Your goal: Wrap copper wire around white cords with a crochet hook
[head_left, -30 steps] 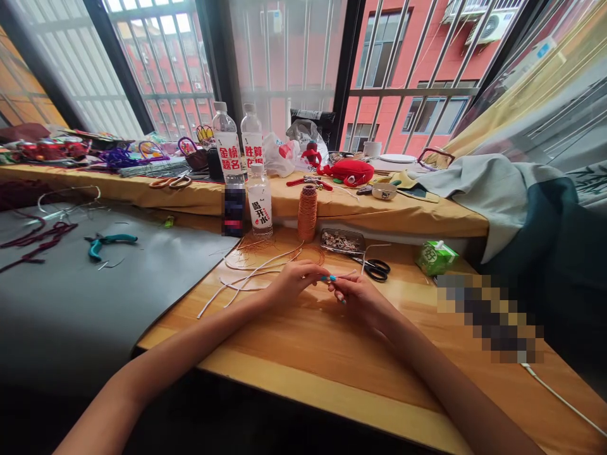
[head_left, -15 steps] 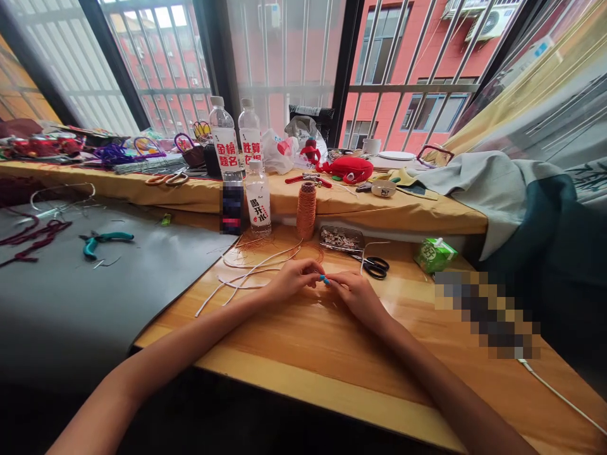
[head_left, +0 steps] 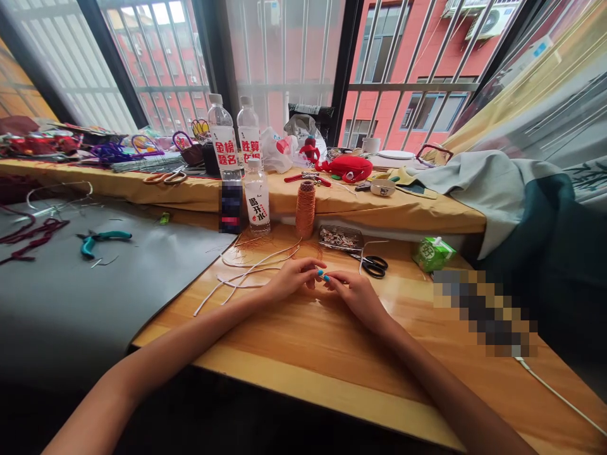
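Observation:
My left hand (head_left: 290, 279) and my right hand (head_left: 356, 292) meet fingertip to fingertip over the wooden table (head_left: 303, 354). Both are closed in a pinch on a thin white cord (head_left: 246, 273) that trails off to the left across the wood. What lies exactly between the fingertips is too small to make out. Just behind my hands stand a spool of orange thread (head_left: 306, 210), a small tray of beads (head_left: 340, 238) and black scissors (head_left: 373, 265).
Water bottles (head_left: 257, 197) stand behind the cord. A green carton (head_left: 433, 254) sits to the right, a white cable (head_left: 559, 395) runs along the right edge. Teal pliers (head_left: 98, 239) lie on the grey mat (head_left: 85, 297) at left. The yellow sill (head_left: 379, 212) is cluttered.
My hands have drawn closer together and shifted slightly away from me; the pinch on the cord has stayed.

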`<action>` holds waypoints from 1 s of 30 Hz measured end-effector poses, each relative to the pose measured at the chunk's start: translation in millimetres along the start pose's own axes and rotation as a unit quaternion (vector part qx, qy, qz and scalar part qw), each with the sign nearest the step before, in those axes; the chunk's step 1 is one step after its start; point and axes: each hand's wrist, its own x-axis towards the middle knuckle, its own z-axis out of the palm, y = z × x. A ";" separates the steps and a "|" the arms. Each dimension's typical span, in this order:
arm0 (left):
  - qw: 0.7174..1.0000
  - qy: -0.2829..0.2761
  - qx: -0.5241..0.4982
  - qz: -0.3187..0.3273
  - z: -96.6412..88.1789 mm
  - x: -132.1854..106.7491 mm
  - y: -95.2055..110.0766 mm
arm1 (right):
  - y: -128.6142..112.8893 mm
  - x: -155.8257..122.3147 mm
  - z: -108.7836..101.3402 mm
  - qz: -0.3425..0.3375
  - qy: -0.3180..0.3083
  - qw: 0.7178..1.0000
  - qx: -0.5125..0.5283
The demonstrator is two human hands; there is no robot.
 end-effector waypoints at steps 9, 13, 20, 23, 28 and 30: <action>1.000 -0.011 0.000 -0.005 2.3 -0.2 2.9 | 5.2 1.6 -2.4 -0.027 -0.020 0.998 -0.051; 0.999 -0.001 0.034 -0.010 2.1 -1.0 4.7 | 8.5 3.2 -2.2 -0.065 -0.009 0.992 -0.107; 0.998 0.011 0.065 -0.003 1.5 -1.0 3.8 | 2.7 2.4 -3.3 -0.030 -0.023 0.998 -0.058; 0.999 0.022 0.044 -0.004 1.5 -0.4 1.9 | -2.1 1.8 -4.2 0.009 -0.029 0.999 -0.033; 0.999 0.027 -0.003 -0.019 1.2 1.2 -2.0 | -2.5 2.2 -2.5 0.055 -0.032 0.998 0.024; 0.999 0.030 -0.004 -0.019 1.0 1.5 -3.5 | -0.1 2.6 -1.3 0.072 -0.046 0.995 0.055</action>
